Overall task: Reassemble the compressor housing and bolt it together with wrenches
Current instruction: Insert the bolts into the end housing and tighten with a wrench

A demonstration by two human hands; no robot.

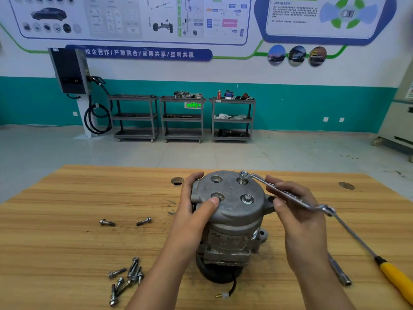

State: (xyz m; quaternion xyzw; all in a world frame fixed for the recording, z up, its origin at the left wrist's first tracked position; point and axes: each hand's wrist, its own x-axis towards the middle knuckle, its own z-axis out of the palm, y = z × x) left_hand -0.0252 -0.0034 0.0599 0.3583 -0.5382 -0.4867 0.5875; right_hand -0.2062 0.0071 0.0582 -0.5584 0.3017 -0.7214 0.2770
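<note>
A grey cast compressor (232,218) stands upright on the wooden table (67,204), its round cover facing up. My left hand (196,204) grips the cover's left side, thumb lying on top by a bolt hole. My right hand (297,211) holds a combination wrench (286,193) by its shank. The wrench's ring end sits on a raised bolt (243,177) at the cover's far right. Another bolt (246,199) is seated low in the near right hole. The two left holes are open.
Two loose bolts (125,222) lie left of the compressor, and a pile of several bolts (126,278) lies nearer me. A yellow-handled screwdriver (380,258) and a socket extension (339,274) lie at the right. Shelving carts stand by the far wall.
</note>
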